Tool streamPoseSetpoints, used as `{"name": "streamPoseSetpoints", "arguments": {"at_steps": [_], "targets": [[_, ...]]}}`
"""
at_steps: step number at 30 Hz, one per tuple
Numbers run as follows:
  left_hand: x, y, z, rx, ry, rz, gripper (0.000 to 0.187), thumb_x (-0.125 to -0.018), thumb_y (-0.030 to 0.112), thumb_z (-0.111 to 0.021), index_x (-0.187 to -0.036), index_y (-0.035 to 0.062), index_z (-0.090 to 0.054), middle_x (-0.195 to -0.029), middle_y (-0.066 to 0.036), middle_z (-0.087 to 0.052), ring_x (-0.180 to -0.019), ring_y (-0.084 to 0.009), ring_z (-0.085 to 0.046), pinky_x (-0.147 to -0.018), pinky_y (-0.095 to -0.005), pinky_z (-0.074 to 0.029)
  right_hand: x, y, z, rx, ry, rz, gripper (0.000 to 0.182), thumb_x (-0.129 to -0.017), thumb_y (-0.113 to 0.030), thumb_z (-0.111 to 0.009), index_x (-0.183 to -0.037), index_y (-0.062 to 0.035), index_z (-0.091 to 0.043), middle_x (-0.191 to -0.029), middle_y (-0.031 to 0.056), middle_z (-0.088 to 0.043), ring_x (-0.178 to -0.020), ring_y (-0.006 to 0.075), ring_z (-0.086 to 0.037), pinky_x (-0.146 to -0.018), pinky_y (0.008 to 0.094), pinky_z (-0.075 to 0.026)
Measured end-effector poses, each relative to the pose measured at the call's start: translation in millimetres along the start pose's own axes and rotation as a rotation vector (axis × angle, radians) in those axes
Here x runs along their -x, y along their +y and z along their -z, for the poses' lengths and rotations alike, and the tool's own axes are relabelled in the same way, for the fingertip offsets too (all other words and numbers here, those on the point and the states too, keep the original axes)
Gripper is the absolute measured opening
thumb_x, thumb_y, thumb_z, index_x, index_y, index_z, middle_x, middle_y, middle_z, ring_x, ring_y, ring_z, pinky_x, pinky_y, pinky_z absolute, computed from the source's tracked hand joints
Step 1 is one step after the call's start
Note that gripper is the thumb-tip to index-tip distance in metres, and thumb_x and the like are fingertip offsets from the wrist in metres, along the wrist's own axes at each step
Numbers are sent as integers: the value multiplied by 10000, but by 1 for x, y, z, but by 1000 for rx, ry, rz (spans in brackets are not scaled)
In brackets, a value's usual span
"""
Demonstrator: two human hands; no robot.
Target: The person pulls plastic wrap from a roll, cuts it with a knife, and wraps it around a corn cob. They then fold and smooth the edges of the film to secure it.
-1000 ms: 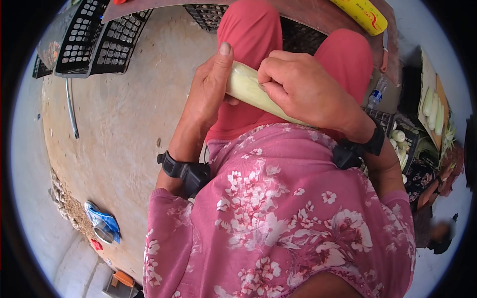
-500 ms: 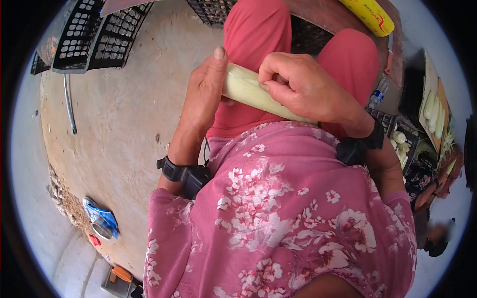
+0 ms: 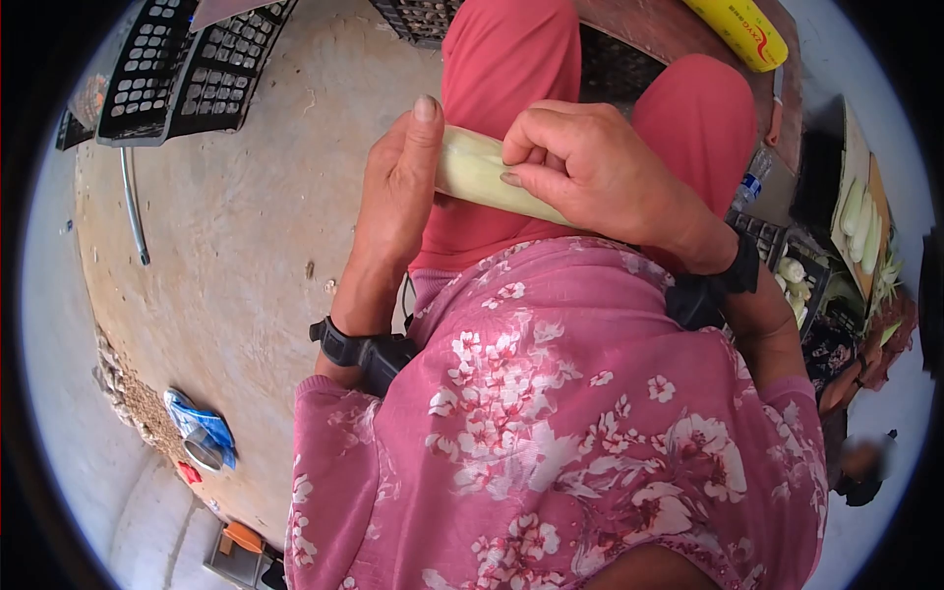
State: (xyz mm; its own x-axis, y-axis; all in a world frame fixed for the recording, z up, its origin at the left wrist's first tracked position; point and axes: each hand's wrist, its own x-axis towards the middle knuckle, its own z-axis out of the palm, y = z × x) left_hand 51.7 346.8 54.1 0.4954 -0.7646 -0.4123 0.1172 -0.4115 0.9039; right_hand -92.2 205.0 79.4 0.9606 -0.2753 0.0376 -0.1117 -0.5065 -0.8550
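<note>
A pale green ear of corn (image 3: pixel 470 175), still in smooth husk leaves, lies across above my lap. My left hand (image 3: pixel 395 182) is wrapped round its left end, the thumb pointing up along that end. My right hand (image 3: pixel 602 169) is bent over the other half, thumb and forefinger pinched together against the husk. Whether a leaf edge sits between those fingertips is too small to make out. The right end of the ear is hidden behind the right hand. Both wrists wear black straps with small devices.
Black plastic crates (image 3: pixel 187 79) stand at upper left beside a metal rod (image 3: pixel 134 208). A yellow roll (image 3: pixel 737 31) lies on the reddish table. At right are a plastic bottle (image 3: pixel 751 185), several pale ears (image 3: pixel 860 226) on a board, and another person's arm (image 3: pixel 844 391).
My right hand has shifted slightly left along the ear, its fingers still pinched on the husk. The left hand keeps its hold at the left end.
</note>
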Motion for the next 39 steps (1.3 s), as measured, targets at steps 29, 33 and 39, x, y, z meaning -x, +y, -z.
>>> {"name": "streamPoseSetpoints", "arguments": {"at_steps": [29,33,39], "targets": [[38,-6,20,-392,30,-663,342,-773,102,-779,-1096,50,-679,-1198,-123,-631,-1225,-358,-512,-1015,-444,-413,2,2,-18,-16,-209,72,126,-904,-104,-595,-938,-18,-509,-861,165,-572,-799,389,-597,-711,481,-468],[37,-10,15,-432,-58,-602,321,-734,56,-787,-1037,64,-682,-1208,-122,-617,-1240,-368,-498,-1019,-447,-411,3,2,-18,0,-219,107,127,-900,-105,-599,-936,-21,-511,-859,164,-571,-794,385,-597,-706,479,-468],[34,-14,17,-427,-72,-597,244,-731,-15,-750,-945,51,-654,-1197,-119,-606,-1242,-357,-487,-1003,-433,-418,3,3,-19,-10,-241,140,118,-899,-112,-599,-918,-25,-522,-848,160,-581,-791,377,-606,-694,471,-471]]}}
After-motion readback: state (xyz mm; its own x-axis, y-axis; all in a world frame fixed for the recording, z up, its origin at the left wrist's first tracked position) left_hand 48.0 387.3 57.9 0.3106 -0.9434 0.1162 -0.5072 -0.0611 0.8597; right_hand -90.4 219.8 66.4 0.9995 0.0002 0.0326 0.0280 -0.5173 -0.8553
